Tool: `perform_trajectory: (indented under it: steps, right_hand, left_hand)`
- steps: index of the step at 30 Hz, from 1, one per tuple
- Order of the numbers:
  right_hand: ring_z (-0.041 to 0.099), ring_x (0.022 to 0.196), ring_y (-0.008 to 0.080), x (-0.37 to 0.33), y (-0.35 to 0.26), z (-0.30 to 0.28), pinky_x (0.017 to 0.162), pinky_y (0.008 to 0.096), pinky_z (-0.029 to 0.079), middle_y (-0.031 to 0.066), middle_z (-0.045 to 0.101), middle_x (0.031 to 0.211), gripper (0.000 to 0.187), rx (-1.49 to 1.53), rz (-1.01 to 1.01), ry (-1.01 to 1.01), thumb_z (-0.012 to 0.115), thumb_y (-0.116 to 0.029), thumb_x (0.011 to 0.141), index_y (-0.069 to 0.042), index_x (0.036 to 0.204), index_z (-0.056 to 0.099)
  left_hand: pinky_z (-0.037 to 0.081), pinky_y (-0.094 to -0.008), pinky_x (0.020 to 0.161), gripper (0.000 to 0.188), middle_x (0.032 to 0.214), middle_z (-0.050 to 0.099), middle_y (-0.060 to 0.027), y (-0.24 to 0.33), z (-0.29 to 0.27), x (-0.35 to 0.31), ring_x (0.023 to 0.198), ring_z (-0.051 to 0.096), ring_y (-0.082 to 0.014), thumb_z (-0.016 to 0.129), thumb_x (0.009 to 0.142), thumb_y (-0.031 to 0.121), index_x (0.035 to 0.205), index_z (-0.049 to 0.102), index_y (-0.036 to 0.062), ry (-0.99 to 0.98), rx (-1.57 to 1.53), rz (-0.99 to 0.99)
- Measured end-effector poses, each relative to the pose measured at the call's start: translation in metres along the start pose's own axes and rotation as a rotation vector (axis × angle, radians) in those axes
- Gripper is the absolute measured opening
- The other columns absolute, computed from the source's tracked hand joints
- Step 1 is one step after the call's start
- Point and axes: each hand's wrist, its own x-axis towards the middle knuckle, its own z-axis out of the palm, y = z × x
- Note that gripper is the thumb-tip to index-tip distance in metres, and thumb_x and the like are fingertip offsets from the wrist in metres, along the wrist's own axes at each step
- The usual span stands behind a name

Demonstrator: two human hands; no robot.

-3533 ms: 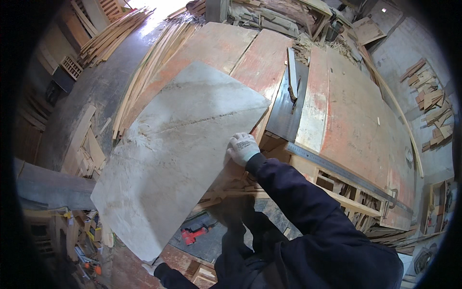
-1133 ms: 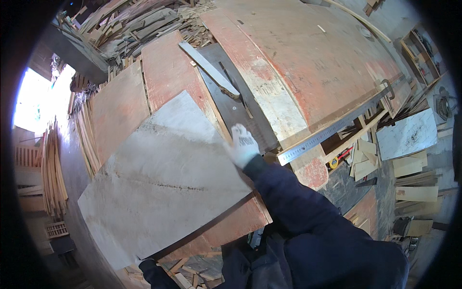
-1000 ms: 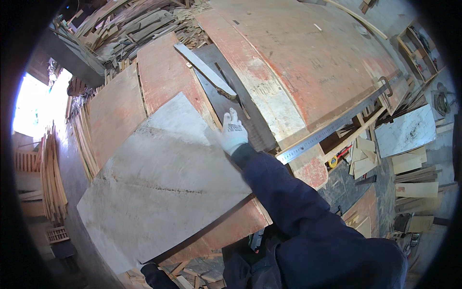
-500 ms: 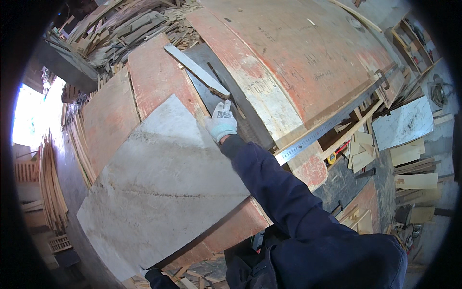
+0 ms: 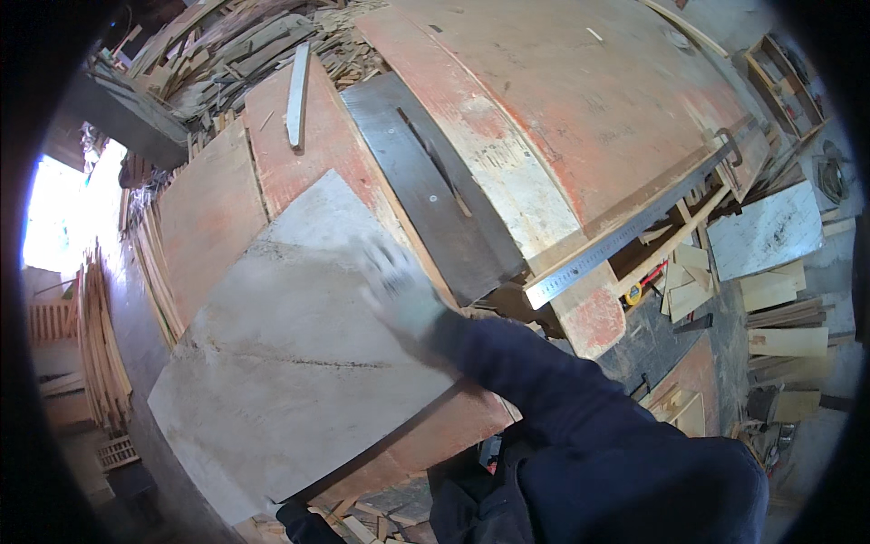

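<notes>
A large grey sheet (image 5: 299, 313), stained along a dark line, lies slanting over the red-faced boards. My right hand (image 5: 399, 286), in a white glove and smeared by motion, is over the sheet's right part with its fingers stretched out and nothing in them. At the sheet's near edge my left hand (image 5: 275, 510) grips it; most of that hand is hidden. Beyond the right hand lies a dark metal plate (image 5: 399, 154) with a long narrow slot. A narrow offcut strip (image 5: 297, 95) rests on the red board left of the plate.
A steel ruler edge (image 5: 598, 258) runs along the big red-brown panel (image 5: 580, 109) at right. A yellow tape measure (image 5: 633, 295) and wood offcuts (image 5: 686, 281) lie beyond it. Scrap wood (image 5: 263, 54) is heaped at the far left; long strips (image 5: 95, 344) stand at left.
The offcut strip has shifted left, off the metal plate onto the red board. My right hand has drawn back from it toward me, over the grey sheet. The left hand stays at the sheet's edge.
</notes>
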Motion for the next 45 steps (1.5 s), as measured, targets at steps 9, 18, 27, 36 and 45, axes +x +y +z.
perform_trajectory:
  steps: [9, 18, 27, 36, 45]
  right_hand:
    - [0.036, 0.146, 0.0341, -0.142, -0.037, -0.051, 0.123, 0.0478, 0.022, 0.0205, 0.045, 0.154, 0.055, 0.124, 0.087, -0.397, 0.047, -0.034, 0.099, -0.001, 0.143, 0.051]
    - [0.041, 0.142, 0.0333, -0.145, -0.037, -0.026, 0.122, 0.0533, 0.023, 0.0174, 0.052, 0.147, 0.05, -0.031, 0.023, -0.256, 0.051, -0.032, 0.096, -0.004, 0.137, 0.056]
    - [0.04, 0.143, 0.0316, -0.121, -0.034, -0.016, 0.123, 0.0506, 0.02, 0.0142, 0.048, 0.151, 0.046, 0.266, 0.204, -0.284, 0.052, -0.031, 0.095, -0.006, 0.134, 0.055]
    - [0.041, 0.141, 0.0322, -0.077, 0.006, -0.016, 0.117, 0.0494, 0.028, 0.0138, 0.048, 0.151, 0.042, -0.105, 0.099, -0.066, 0.053, -0.026, 0.093, -0.007, 0.13, 0.054]
    - [0.056, 0.123, 0.0308, -0.044, 0.039, -0.014, 0.106, 0.049, 0.038, 0.0132, 0.065, 0.127, 0.025, -0.175, 0.093, 0.207, 0.052, -0.023, 0.097, -0.006, 0.109, 0.066]
  left_hand:
    - [0.046, -0.0524, 0.108, 0.042, 0.135, 0.065, -0.0121, 0.016, -0.014, -0.003, 0.125, 0.059, -0.0316, 0.045, 0.105, 0.037, 0.129, 0.063, 0.009, -0.019, 0.021, 0.0]
    - [0.046, -0.0527, 0.108, 0.042, 0.136, 0.064, -0.0125, 0.026, 0.002, 0.015, 0.126, 0.059, -0.0318, 0.045, 0.105, 0.037, 0.13, 0.063, 0.0086, -0.068, 0.095, -0.023]
    - [0.046, -0.053, 0.109, 0.042, 0.136, 0.064, -0.0128, 0.033, 0.059, 0.055, 0.127, 0.058, -0.032, 0.045, 0.105, 0.037, 0.131, 0.062, 0.0082, -0.198, 0.092, -0.065]
    - [0.045, -0.0533, 0.11, 0.042, 0.137, 0.064, -0.0131, 0.027, 0.153, 0.085, 0.128, 0.058, -0.0322, 0.045, 0.106, 0.036, 0.132, 0.062, 0.0078, -0.32, 0.108, -0.123]
    - [0.045, -0.0534, 0.111, 0.044, 0.138, 0.063, -0.0129, 0.012, 0.233, 0.052, 0.128, 0.058, -0.0328, 0.048, 0.106, 0.035, 0.136, 0.058, 0.005, -0.292, 0.083, -0.128]
